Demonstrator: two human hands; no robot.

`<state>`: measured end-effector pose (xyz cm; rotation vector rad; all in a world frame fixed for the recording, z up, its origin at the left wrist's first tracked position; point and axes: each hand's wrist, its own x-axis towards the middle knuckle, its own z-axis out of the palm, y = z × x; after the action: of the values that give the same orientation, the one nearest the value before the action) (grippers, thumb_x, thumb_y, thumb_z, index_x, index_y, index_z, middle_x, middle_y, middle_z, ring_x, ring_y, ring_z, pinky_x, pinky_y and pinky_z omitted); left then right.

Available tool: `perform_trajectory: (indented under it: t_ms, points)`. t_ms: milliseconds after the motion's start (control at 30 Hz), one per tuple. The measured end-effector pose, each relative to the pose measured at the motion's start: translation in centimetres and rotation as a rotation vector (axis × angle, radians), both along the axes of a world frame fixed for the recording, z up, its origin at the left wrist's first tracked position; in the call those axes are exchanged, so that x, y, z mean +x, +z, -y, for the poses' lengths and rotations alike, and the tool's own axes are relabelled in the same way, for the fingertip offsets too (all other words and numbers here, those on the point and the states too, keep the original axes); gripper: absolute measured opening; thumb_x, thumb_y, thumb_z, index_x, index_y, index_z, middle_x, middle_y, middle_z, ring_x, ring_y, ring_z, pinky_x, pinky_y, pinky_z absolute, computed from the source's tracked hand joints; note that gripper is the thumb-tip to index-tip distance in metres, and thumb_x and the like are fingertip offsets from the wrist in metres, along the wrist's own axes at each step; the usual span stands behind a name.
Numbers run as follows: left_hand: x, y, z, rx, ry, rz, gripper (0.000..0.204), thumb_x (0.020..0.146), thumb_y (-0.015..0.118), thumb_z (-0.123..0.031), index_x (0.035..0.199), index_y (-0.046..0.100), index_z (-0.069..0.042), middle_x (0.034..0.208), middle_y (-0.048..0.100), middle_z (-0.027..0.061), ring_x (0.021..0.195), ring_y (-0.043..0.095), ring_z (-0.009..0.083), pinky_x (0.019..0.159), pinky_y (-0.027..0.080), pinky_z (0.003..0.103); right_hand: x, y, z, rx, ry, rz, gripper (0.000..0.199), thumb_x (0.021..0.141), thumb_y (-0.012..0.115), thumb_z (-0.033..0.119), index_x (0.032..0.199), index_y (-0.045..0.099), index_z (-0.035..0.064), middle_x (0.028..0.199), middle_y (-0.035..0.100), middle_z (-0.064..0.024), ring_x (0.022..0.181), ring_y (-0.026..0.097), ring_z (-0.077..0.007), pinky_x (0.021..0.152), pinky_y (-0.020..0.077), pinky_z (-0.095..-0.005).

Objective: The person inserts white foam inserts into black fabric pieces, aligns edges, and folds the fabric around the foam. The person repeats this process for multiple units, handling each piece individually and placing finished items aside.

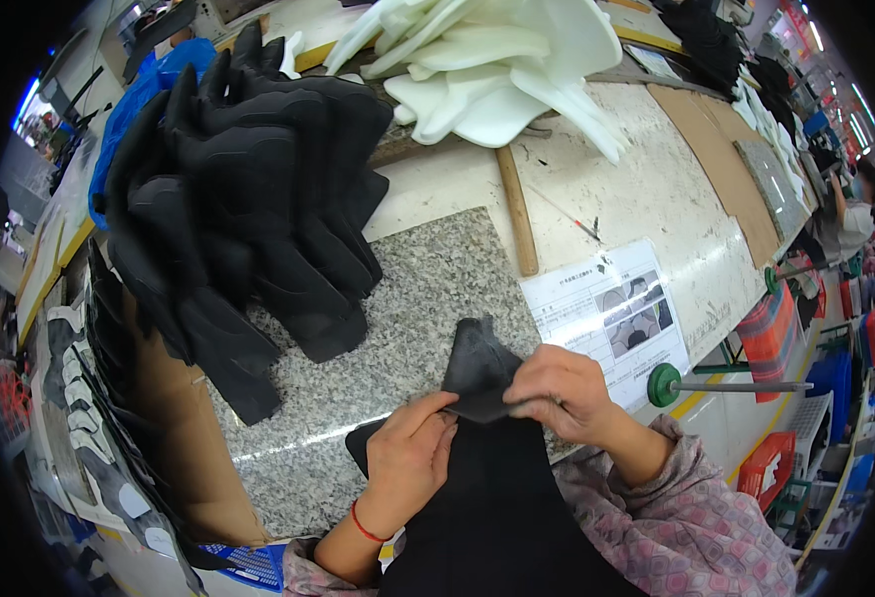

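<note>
Both my hands pinch the edge of a small black shaped piece (479, 363), a smooth sheet-like part, in front of me at the near edge of a speckled granite slab (427, 261). My left hand (409, 453), with a red string at the wrist, grips its left corner between thumb and fingers. At the right corner my right hand (564, 391) holds it the same way. The piece's narrower end points away from me over the stone. A large heap of black padded shaped pieces (258, 169) covers the slab's far left part.
White foam-like pieces (497, 75) are piled at the back. A wooden handle (517, 214) and a thin stick-like tool (567, 211) lie on the white table. A printed sheet (611, 318) is right of the slab; a green-collared metal rod (664, 384) juts out beyond. Cardboard (181, 438) stands left.
</note>
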<state>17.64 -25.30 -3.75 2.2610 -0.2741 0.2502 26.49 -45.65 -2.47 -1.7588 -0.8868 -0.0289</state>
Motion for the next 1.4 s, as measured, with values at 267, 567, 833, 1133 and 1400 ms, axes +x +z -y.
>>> perform_trajectory:
  t_ms: [267, 567, 833, 1133, 1400]
  points:
    - [-0.2, 0.2, 0.0, -0.019, 0.024, -0.095, 0.026, 0.072, 0.072, 0.002, 0.097, 0.069, -0.005, 0.102, 0.063, 0.0119, 0.064, 0.061, 0.0195, 0.057, 0.050, 0.028, -0.1, -2.5, -2.1, -0.035, -0.362, -0.187, 0.017, 0.085, 0.068, 0.007, 0.094, 0.055, 0.0023, 0.074, 0.060, -0.0125, 0.062, 0.061, -0.0249, 0.057, 0.0467, -0.0293]
    - [-0.2, 0.0, -0.2, -0.115, -0.001, -0.169, 0.026, 0.071, 0.073, 0.002, 0.096, 0.069, -0.005, 0.098, 0.061, 0.0084, 0.059, 0.059, 0.0126, 0.052, 0.048, 0.023, 0.1, -1.8, -1.6, -0.122, -0.464, -0.386, 0.015, 0.084, 0.069, 0.006, 0.087, 0.055, 0.0005, 0.060, 0.056, -0.0084, 0.053, 0.049, -0.0082, 0.049, 0.0404, -0.0234]
    - [0.0, 0.0, -0.3, -0.068, -0.037, -0.142, 0.024, 0.069, 0.074, 0.004, 0.092, 0.071, -0.005, 0.095, 0.060, 0.0075, 0.058, 0.059, 0.0103, 0.048, 0.046, 0.022, -0.7, -2.6, -1.2, -0.170, -0.516, -0.281, 0.016, 0.081, 0.071, 0.006, 0.086, 0.057, 0.0021, 0.059, 0.056, -0.0115, 0.047, 0.054, -0.0196, 0.046, 0.0414, -0.0282]
    - [0.4, 0.8, -0.2, -0.092, -0.040, -0.187, 0.020, 0.078, 0.066, -0.001, 0.097, 0.069, -0.006, 0.085, 0.059, 0.0061, 0.058, 0.058, 0.0159, 0.054, 0.047, 0.026, -0.1, -2.6, -1.5, -0.360, -0.527, -0.334, 0.018, 0.080, 0.073, 0.015, 0.086, 0.059, 0.0042, 0.062, 0.059, -0.0144, 0.054, 0.060, -0.0319, 0.047, 0.0443, -0.0360]
    - [1.2, 0.7, 0.5, -0.003, 0.077, -0.211, 0.015, 0.084, 0.060, 0.000, 0.097, 0.067, -0.004, 0.077, 0.059, 0.0115, 0.061, 0.056, 0.0257, 0.056, 0.045, 0.031, 0.1, -2.8, -1.9, -0.496, -0.590, -0.194, 0.021, 0.080, 0.071, 0.022, 0.086, 0.058, 0.0061, 0.064, 0.062, -0.0156, 0.061, 0.062, -0.0366, 0.053, 0.0469, -0.0436]
